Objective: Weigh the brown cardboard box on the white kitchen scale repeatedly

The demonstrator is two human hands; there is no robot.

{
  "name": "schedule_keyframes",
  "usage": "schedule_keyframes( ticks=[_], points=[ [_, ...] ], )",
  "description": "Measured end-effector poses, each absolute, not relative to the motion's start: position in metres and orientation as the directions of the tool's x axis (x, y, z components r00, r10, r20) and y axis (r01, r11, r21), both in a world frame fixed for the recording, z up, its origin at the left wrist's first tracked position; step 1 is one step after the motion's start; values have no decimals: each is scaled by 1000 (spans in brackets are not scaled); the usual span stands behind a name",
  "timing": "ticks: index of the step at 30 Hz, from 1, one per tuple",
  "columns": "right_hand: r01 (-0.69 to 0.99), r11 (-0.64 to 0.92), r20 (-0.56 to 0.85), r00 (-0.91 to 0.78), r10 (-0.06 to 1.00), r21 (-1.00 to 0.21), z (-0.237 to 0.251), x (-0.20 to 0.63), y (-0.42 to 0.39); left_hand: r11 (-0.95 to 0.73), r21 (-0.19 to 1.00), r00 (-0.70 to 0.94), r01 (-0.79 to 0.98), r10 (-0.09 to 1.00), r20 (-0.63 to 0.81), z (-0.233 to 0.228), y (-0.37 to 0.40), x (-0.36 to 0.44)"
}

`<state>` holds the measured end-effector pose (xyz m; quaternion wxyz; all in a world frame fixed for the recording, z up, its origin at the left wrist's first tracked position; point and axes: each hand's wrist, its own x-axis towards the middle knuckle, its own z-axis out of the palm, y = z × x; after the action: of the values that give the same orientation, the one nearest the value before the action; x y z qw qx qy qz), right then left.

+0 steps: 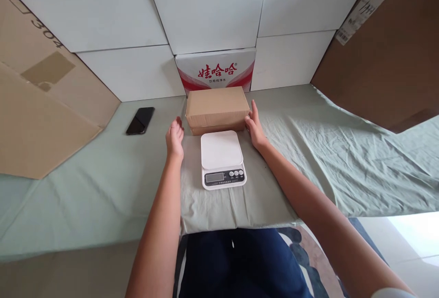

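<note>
From the head camera, a plain brown cardboard box sits on the pale green cloth-covered table, just behind a small white kitchen scale with a dark screen. The scale's top has nothing on it. The right hand is open and flat, touching the box's right end. The left hand is open too, near the left end but not touching yet. The box is not lifted. A black phone lies off to the left

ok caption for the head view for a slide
Both hands flank a cardboard box behind a white kitchen scale.
</note>
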<state>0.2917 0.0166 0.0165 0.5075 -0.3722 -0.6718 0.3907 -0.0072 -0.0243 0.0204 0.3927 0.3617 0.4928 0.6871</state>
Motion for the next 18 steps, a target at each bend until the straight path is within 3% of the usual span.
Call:
schedule_keyframes(
  ticks=[3,8,15,18],
  points=[
    [69,377,358,-196,913,-924,20,288,12,-172,971,-383,-168,919,96,17,-25,3],
    [106,434,410,-190,892,-895,32,284,4,-223,965,-323,-135,931,170,17,-28,18],
    [194,617,596,-159,787,-763,56,290,-30,-424,905,-362,-34,849,385,40,-72,22],
    [241,627,612,-143,778,-741,56,294,-54,-469,883,-417,-15,806,421,41,-105,27]
  ],
)
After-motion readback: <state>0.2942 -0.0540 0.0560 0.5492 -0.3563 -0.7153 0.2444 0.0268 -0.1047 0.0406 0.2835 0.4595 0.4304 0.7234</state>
